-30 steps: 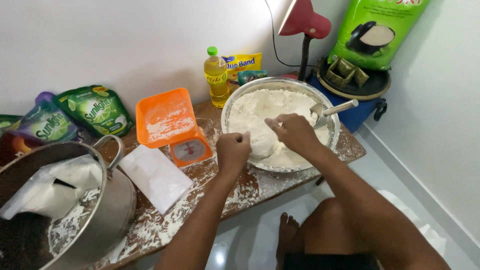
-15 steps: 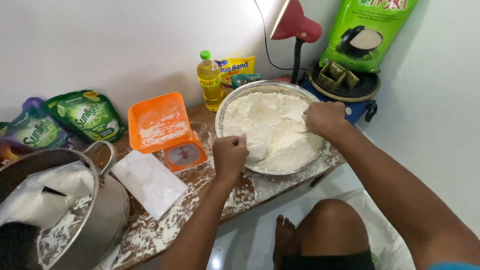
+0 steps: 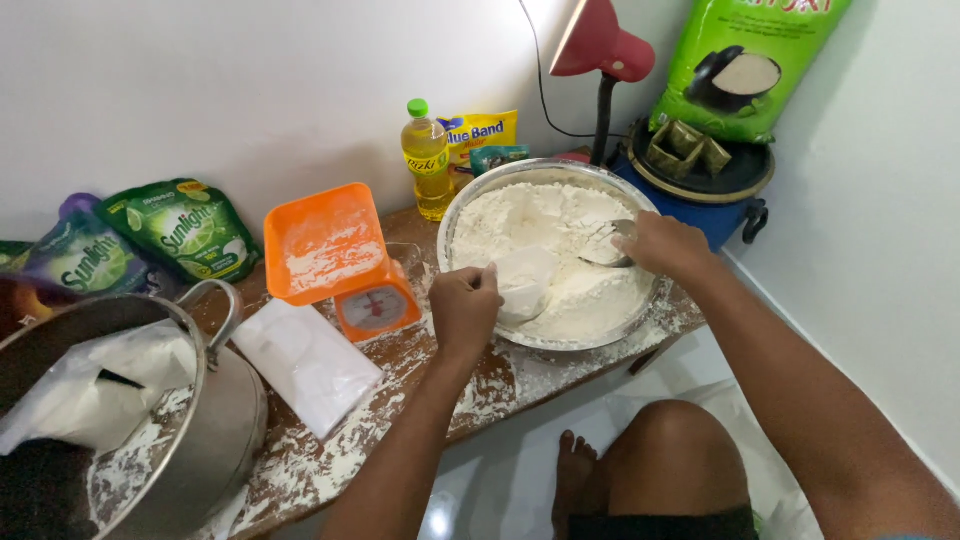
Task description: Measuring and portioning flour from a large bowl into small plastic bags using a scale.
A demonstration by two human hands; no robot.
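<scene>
**Sam:** Looking down, what is the biggest thing on the wooden table (image 3: 500, 385)?

**Mia:** The big metal pot (image 3: 225, 420) on the left. A white bag (image 3: 90, 390) sits inside it. Next biggest is the round metal bowl (image 3: 500, 172), full of white flour (image 3: 540, 215). It sits right in front of the person, I think so both hands can get in.

**Sam:** What are the hands doing?

**Mia:** The left hand (image 3: 465, 308) is closed in a fist on what looks like a white cup (image 3: 525, 280). The cup rests on the flour, near the bowl's front edge. I think the hand keeps it from tipping. The right hand (image 3: 668, 245) has its fingers wrapped around a metal spoon (image 3: 603, 245). The spoon is down in the flour, just beside the cup.

**Sam:** And the orange thing?

**Mia:** A kitchen scale (image 3: 335, 255) with a dusty orange tray on top. It stands just left of the bowl, near the left hand.

**Sam:** Tell me about the packs.

**Mia:** The biggest is a tall green sack (image 3: 745, 60) in the back right corner. It stands on a round blue pot (image 3: 700, 205). Two green soft pouches (image 3: 185, 225) lean on the wall at the left. A flat white packet (image 3: 305, 362) lies by the scale, with spilled flour around it. A yellow packet (image 3: 485, 130) stands behind the bowl. Beside it is a small bottle (image 3: 427, 160) of yellow oil with a green cap.
</scene>
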